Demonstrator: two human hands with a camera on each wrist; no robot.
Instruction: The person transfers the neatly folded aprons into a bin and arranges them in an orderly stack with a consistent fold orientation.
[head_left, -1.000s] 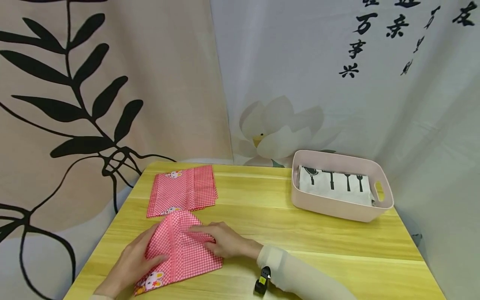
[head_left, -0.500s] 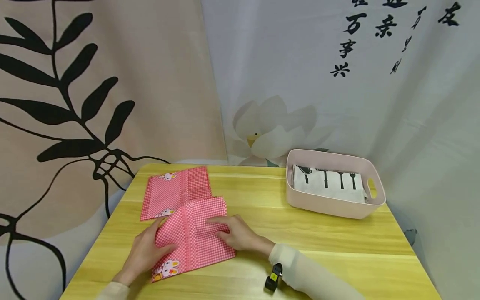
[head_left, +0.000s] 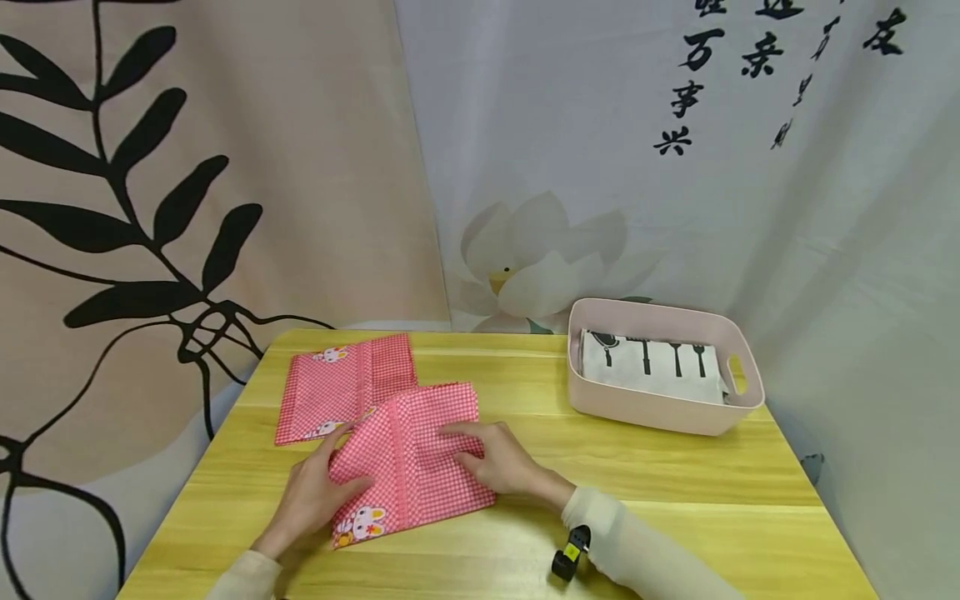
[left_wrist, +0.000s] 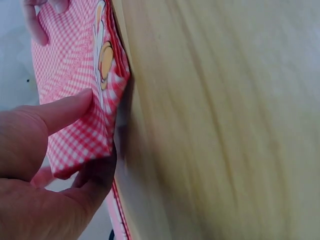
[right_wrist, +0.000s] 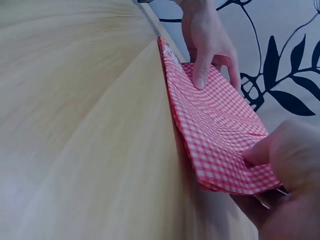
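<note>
A person's left hand (head_left: 311, 496) and right hand (head_left: 510, 460) pinch opposite sides of a folded red-checked cloth (head_left: 408, 458), held between them over a wooden table (head_left: 697, 483). Just beyond the grip, toward its left, lies a second checked cloth (head_left: 341, 387). Well apart, beyond the grip's right, a pink basket (head_left: 645, 405) holds a white utensil-print cloth (head_left: 652, 375).

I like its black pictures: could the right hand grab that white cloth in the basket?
Probably not yet: the right hand holds the checked bunny cloth, though the pink basket stands open.
</note>
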